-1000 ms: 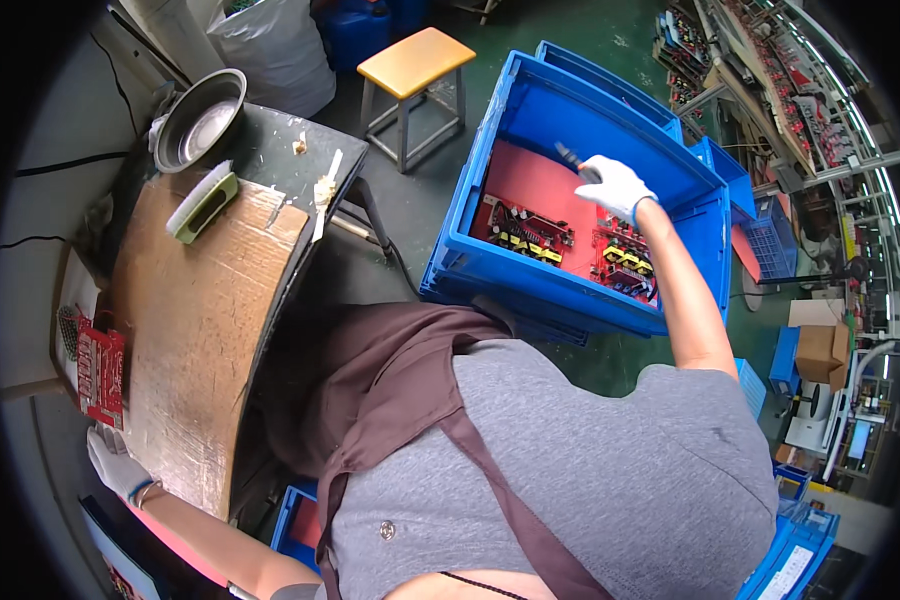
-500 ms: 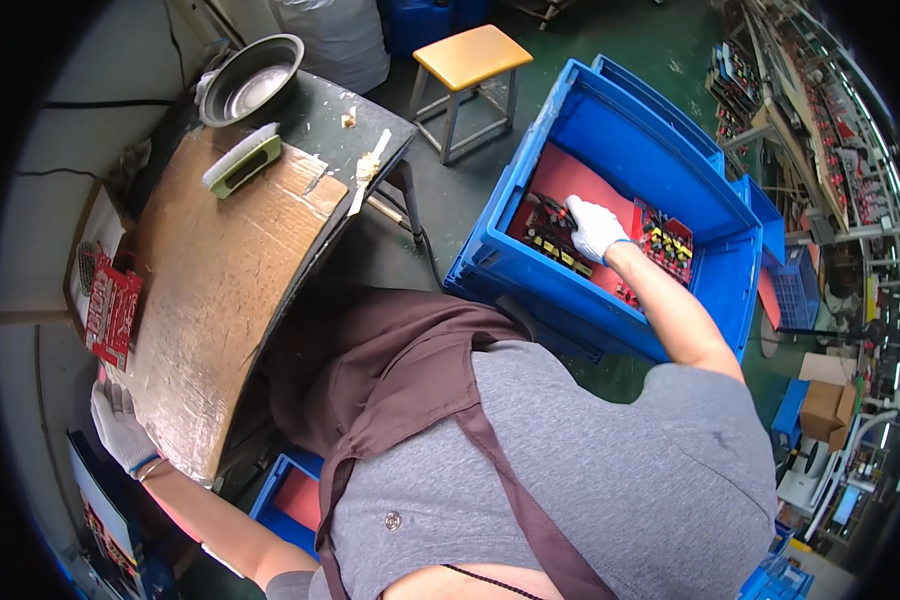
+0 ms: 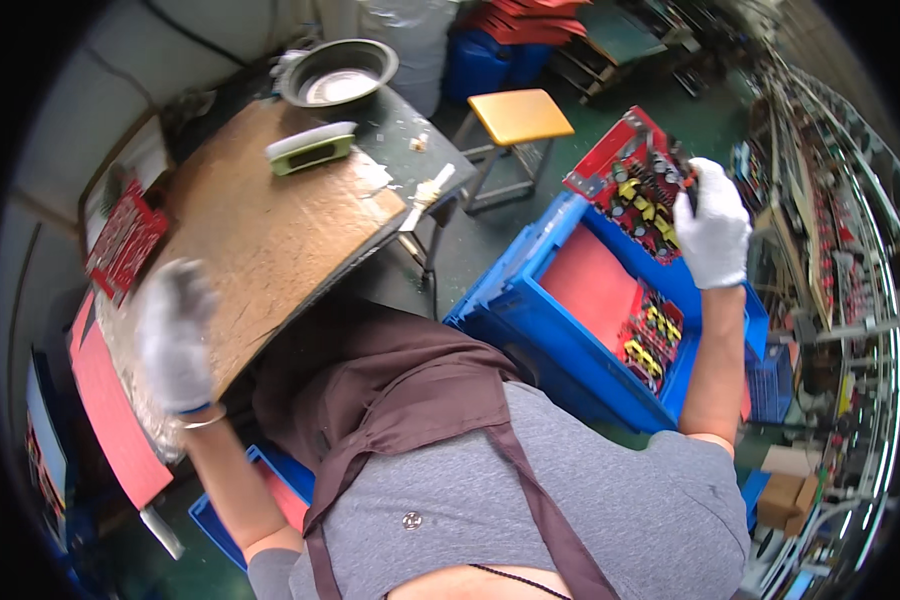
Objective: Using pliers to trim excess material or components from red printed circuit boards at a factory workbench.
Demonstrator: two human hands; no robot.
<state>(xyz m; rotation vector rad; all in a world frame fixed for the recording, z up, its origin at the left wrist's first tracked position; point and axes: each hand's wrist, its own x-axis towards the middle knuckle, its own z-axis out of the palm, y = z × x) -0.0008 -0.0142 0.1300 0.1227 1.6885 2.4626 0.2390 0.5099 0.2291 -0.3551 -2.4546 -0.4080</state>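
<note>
1. A worker's right hand [image 3: 715,222], in a white glove, closes at the edge of a red circuit board [image 3: 638,190] studded with yellow and black components; a dark piece with a touch of orange shows at the fingertips, too small to identify.
2. The board is held tilted above the far side of a blue crate [image 3: 555,345], where more circuit boards [image 3: 655,335] lie beside a flat red sheet [image 3: 588,280].
3. The left hand [image 3: 175,335], also gloved, is over the near left end of the tabletop [image 3: 395,112]; motion blur hides its fingers, and whether it grips anything cannot be told.
4. Cardboard [image 3: 280,225] covers much of the surface, with a green-backed brush [image 3: 312,150] on it and a metal basin [image 3: 340,75] beyond.
5. Another red board [image 3: 128,240] leans near the tabletop's left edge; a yellow-topped stool [image 3: 520,115] stands between tabletop and crate.
</note>
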